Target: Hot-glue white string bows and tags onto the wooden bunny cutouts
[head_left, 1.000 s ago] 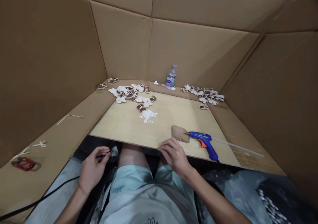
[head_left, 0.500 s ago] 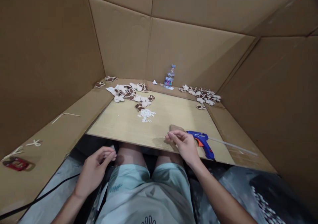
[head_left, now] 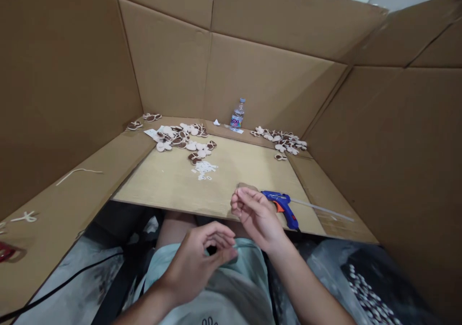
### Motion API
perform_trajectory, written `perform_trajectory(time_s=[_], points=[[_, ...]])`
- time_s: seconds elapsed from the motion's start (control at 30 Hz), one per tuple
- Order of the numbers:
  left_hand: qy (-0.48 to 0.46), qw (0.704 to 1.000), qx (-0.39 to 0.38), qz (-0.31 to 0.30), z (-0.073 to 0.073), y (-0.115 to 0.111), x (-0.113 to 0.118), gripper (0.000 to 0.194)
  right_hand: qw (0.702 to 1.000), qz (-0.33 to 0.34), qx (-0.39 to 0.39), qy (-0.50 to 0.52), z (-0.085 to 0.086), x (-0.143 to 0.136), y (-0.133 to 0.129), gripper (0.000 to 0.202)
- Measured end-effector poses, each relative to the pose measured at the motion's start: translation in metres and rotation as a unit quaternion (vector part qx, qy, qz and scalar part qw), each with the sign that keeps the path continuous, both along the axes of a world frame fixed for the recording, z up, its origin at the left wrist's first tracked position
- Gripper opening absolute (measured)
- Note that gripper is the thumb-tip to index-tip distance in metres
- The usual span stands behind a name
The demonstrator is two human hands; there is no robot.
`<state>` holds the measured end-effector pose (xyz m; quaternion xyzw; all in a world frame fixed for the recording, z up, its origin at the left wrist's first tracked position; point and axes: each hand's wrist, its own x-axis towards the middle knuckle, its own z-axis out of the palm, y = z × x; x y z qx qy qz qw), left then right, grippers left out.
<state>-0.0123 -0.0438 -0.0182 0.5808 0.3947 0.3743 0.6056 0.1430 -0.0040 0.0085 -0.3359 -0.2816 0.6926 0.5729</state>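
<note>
My left hand hovers over my lap, in front of the board's near edge. Its fingers are curved, with a gap between them and the thumb, and nothing shows in it. My right hand is raised at the near edge of the wooden board, thumb and fingertips pinched together. Whatever may be in that pinch is too small to make out. Just right of this hand lies a blue glue gun with an orange trigger and a long clear glue stick out of its back. Its nozzle end rests by a brown piece, partly hidden.
Small white pieces lie mid-board. Brown-and-white bow-like ornaments form a left pile and a right pile. A water bottle stands at the back. Cardboard walls enclose the board. A black cable runs lower left.
My left hand has moved right and inward, close below my right hand; the small pale bit at its fingertips no longer shows there. My right hand stays pinched. The whole view has shifted slightly.
</note>
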Motion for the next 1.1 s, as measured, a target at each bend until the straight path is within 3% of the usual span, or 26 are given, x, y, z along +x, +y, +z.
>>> perform_trajectory(time_s=[0.13,0.27,0.47,0.63,0.77,0.93,1.1], points=[[-0.041,0.999,-0.014,-0.009,0.016,-0.004,0.016,0.022,0.999,-0.019,0.03,0.007,0.005,-0.008,-0.006,0.014],[-0.034,0.999,0.016,0.032,0.024,-0.005,0.03,0.015,0.999,-0.022,0.034,0.013,0.01,-0.011,-0.014,0.012],[-0.013,0.996,0.037,0.079,0.028,-0.003,0.025,0.011,0.995,-0.014,0.022,0.094,0.013,-0.009,-0.021,0.009],[-0.068,0.991,-0.019,0.112,0.025,0.003,0.015,0.01,0.993,-0.047,0.002,0.106,0.015,-0.004,-0.019,0.008],[-0.057,0.991,-0.023,0.117,0.023,0.004,0.014,0.015,0.992,-0.062,0.005,0.11,0.016,-0.001,-0.015,0.009],[-0.071,0.992,-0.043,0.093,0.02,0.004,0.013,0.016,0.992,-0.072,0.015,0.1,0.018,0.004,-0.013,0.005],[-0.091,0.992,-0.074,0.057,0.004,0.009,0.011,0.017,0.993,-0.078,0.027,0.089,0.02,0.008,-0.012,0.006]])
